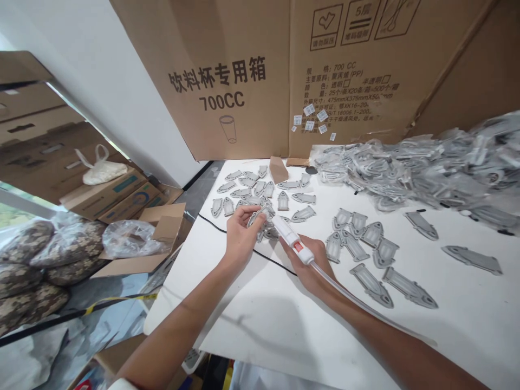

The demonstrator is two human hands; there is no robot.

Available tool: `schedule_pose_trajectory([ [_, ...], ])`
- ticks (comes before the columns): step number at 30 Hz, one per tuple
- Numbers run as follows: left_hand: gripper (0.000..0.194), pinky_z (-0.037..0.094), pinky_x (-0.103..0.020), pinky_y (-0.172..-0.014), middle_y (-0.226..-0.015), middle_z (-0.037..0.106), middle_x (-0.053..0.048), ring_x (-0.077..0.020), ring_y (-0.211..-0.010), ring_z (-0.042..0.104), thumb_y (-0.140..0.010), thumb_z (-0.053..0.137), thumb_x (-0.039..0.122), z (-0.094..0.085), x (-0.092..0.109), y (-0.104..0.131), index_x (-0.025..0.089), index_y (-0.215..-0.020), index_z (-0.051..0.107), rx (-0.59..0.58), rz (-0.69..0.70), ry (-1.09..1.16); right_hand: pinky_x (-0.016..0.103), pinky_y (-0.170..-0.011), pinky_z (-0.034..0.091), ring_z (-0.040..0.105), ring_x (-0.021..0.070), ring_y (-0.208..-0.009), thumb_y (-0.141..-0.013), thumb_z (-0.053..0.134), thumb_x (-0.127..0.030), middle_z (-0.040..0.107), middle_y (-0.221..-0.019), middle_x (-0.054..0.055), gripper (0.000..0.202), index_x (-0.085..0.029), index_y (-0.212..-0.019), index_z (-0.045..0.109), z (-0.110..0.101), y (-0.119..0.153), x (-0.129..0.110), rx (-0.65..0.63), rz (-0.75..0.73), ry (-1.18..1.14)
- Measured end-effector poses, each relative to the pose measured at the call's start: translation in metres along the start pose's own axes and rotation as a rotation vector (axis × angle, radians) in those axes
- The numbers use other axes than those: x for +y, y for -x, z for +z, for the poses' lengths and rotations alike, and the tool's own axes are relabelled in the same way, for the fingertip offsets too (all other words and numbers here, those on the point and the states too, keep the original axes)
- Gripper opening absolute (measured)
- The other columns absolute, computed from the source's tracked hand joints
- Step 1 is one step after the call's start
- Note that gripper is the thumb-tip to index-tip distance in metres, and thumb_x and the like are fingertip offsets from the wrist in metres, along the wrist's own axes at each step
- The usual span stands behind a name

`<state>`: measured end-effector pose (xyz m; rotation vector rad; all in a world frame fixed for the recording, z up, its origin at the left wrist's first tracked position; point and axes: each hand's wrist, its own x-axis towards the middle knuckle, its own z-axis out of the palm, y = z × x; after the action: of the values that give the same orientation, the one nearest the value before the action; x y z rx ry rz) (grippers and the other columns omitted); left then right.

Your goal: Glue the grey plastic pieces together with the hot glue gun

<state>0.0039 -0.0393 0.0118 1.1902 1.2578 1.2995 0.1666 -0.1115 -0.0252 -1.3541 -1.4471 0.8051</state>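
Two bare forearms (182,317) stretch in from the lower edge of the frame over a white worktop (463,317), meeting near the middle. There the left hand (244,230) pinches a grey part (257,215) between thumb and fingers. The right hand (311,265) is closed around a white tool (287,232) with a red patch near its back end; some of its fingers are hidden behind the tool. The tool slants to the upper left, its tip at the part, though whether they touch I cannot tell. From its rear a clear tube (349,295) runs along the right forearm toward the lower right.

Just beyond the hands, loose grey parts (283,201) lie spread at the centre of the frame. More loose parts (359,233) lie right of the right hand, some overlapping, others apart toward the right edge. A heap of bagged parts (406,168) fills the upper right. A black cable (276,262) crosses the worktop beneath the arms.

Printed cardboard (235,86) stands across the top of the frame, with small stickers (309,125) on it. At the left are boxes (117,197), a white bag (104,172) on top, and camouflage sacks (52,252).
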Motion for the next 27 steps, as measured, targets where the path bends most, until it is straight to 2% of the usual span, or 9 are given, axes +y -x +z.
schedule_pose_trajectory([
  [4,0.03,0.056,-0.032,-0.077,-0.098,0.075,-0.007,-0.0202,-0.089,0.07,-0.077,0.085,0.034,-0.001,-0.002,-0.002,0.02,-0.099,0.071,0.015,0.033,-0.02,0.027,-0.056,0.029,0.035,0.0121,-0.057,-0.1,0.059,-0.043,0.044,-0.06,-0.005,0.043,-0.022,-0.067,0.042,0.0,0.0,-0.004,-0.004,0.02,-0.001],
  [7,0.027,0.057,-0.034,-0.085,-0.1,0.075,-0.007,-0.0224,-0.099,0.071,-0.08,0.083,0.034,-0.003,-0.003,-0.004,0.02,-0.099,0.071,0.002,0.099,-0.077,0.027,-0.055,0.03,0.036,0.0121,-0.057,-0.1,0.06,-0.049,0.045,-0.06,-0.004,0.046,-0.022,-0.067,0.043,0.0,-0.001,-0.004,-0.012,0.059,-0.045],
  [11,0.016,0.056,-0.036,-0.094,-0.1,0.075,-0.006,-0.0208,-0.099,0.072,-0.088,0.076,0.03,-0.009,-0.002,-0.006,0.022,-0.1,0.07,-0.037,0.336,-0.255,0.026,-0.055,0.03,0.038,0.0123,-0.058,-0.098,0.062,-0.054,0.045,-0.061,-0.004,0.046,-0.022,-0.068,0.046,-0.001,-0.002,-0.001,-0.025,0.095,-0.088],
  [16,0.011,0.055,-0.031,-0.081,-0.096,0.076,-0.002,-0.0172,-0.088,0.071,-0.094,0.069,0.023,-0.023,0.001,-0.014,0.024,-0.105,0.07,-0.123,0.7,-0.566,0.027,-0.053,0.028,0.036,0.0118,-0.056,-0.098,0.06,-0.055,0.046,-0.062,-0.004,0.046,-0.022,-0.07,0.046,-0.004,-0.005,0.0,-0.088,0.153,-0.114],
  [19,0.01,0.054,-0.03,-0.078,-0.096,0.076,-0.002,-0.0167,-0.088,0.071,-0.095,0.067,0.021,-0.028,0.002,-0.019,0.023,-0.105,0.068,-0.186,0.827,-0.651,0.027,-0.053,0.028,0.037,0.0117,-0.057,-0.098,0.061,-0.055,0.044,-0.061,-0.005,0.047,-0.022,-0.068,0.045,-0.005,-0.007,0.0,-0.105,0.184,-0.119],
  [22,0.01,0.054,-0.03,-0.079,-0.096,0.077,-0.003,-0.0174,-0.087,0.071,-0.095,0.066,0.023,-0.027,0.004,-0.019,0.024,-0.105,0.069,-0.176,0.814,-0.676,0.027,-0.054,0.027,0.038,0.0121,-0.058,-0.097,0.062,-0.052,0.043,-0.061,-0.005,0.046,-0.022,-0.067,0.044,-0.005,-0.009,-0.001,-0.091,0.158,-0.135],
  [25,0.013,0.054,-0.031,-0.086,-0.099,0.076,-0.003,-0.0191,-0.09,0.071,-0.093,0.069,0.029,-0.024,0.01,-0.022,0.024,-0.105,0.071,-0.093,0.674,-0.6,0.027,-0.058,0.029,0.04,0.0128,-0.062,-0.097,0.063,-0.048,0.046,-0.066,-0.004,0.042,-0.022,-0.069,0.045,-0.004,-0.009,-0.003,-0.052,0.028,-0.117],
  [27,0.015,0.054,-0.032,-0.092,-0.1,0.076,-0.004,-0.0206,-0.095,0.071,-0.089,0.072,0.031,-0.02,0.016,-0.033,0.024,-0.103,0.073,-0.045,0.573,-0.509,0.027,-0.062,0.03,0.043,0.0133,-0.064,-0.099,0.06,-0.044,0.049,-0.07,-0.004,0.039,-0.022,-0.07,0.046,-0.003,-0.009,-0.003,-0.022,-0.041,-0.088],
])
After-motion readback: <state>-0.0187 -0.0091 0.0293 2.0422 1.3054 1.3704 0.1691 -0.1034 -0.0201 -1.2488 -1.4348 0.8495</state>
